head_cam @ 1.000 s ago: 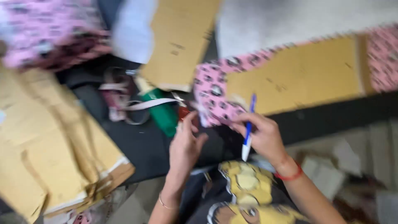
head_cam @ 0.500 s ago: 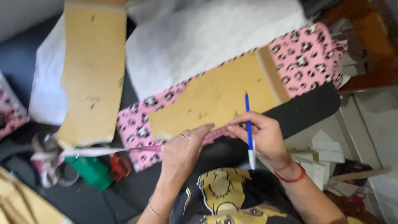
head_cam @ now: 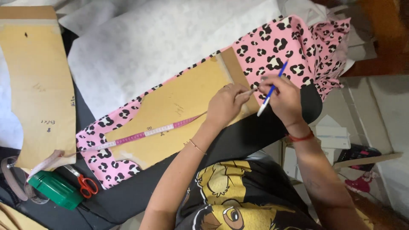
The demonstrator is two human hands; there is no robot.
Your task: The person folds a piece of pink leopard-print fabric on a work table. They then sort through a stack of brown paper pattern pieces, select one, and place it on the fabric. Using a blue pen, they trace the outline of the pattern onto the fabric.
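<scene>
A tan cardboard pattern piece point(head_cam: 179, 110) lies on pink fabric with black leopard spots point(head_cam: 289, 47), spread over a black table point(head_cam: 238, 140). A pink and white measuring tape point(head_cam: 149, 132) runs across the pattern. My left hand point(head_cam: 226, 104) pinches the tape's end near the pattern's right edge. My right hand point(head_cam: 283, 98) holds a blue and white pen point(head_cam: 271, 89) and meets the left hand's fingertips at the tape end.
A second long cardboard pattern point(head_cam: 36, 81) lies at the left. White interfacing fabric point(head_cam: 162, 38) covers the back of the table. Red-handled scissors point(head_cam: 85, 184) and a green box point(head_cam: 55, 189) sit at the lower left. Boxes and clutter point(head_cam: 341, 136) lie on the floor at right.
The view has swung right along the table. My left hand has drawn the measuring tape across the pattern to its right edge, and my right hand with the pen has moved up to meet it.
</scene>
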